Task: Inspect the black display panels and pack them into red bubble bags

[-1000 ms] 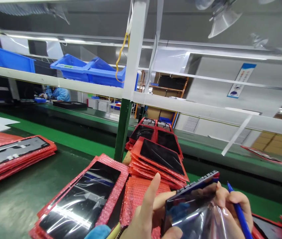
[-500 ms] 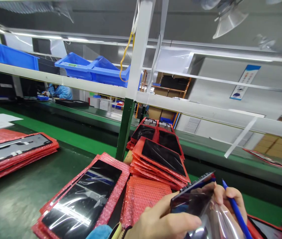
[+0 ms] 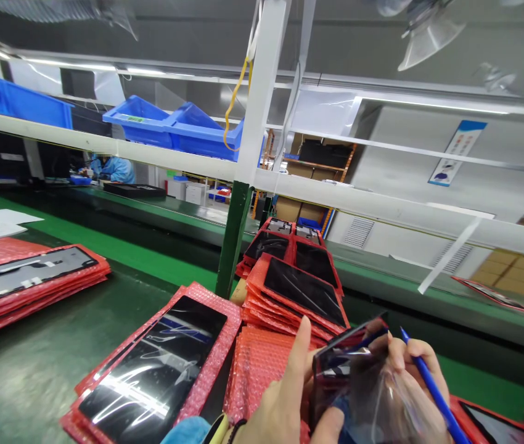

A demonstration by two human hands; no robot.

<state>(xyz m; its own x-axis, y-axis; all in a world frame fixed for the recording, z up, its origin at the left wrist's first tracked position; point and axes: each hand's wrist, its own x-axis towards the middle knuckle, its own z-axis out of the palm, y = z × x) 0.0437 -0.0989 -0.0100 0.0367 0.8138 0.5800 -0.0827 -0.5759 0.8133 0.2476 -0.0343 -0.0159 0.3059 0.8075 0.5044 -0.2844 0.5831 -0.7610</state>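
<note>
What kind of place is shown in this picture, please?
Probably an electronics workshop or factory assembly line: glossy screen panels lie on red bubble-wrap sleeves, blue plastic bins line a rack above the green bench, and a person in blue sits working farther back.

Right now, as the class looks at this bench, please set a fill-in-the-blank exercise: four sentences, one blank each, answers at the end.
1. The pen is in the person's ____ hand.
2. In the picture, the glossy panel lying on bubble wrap is to the ____ of the left hand.
3. The cord hanging by the white post is coloured ____.
4. The bins on the shelf are coloured ____.

Missing words: right; left; yellow; blue.
</note>
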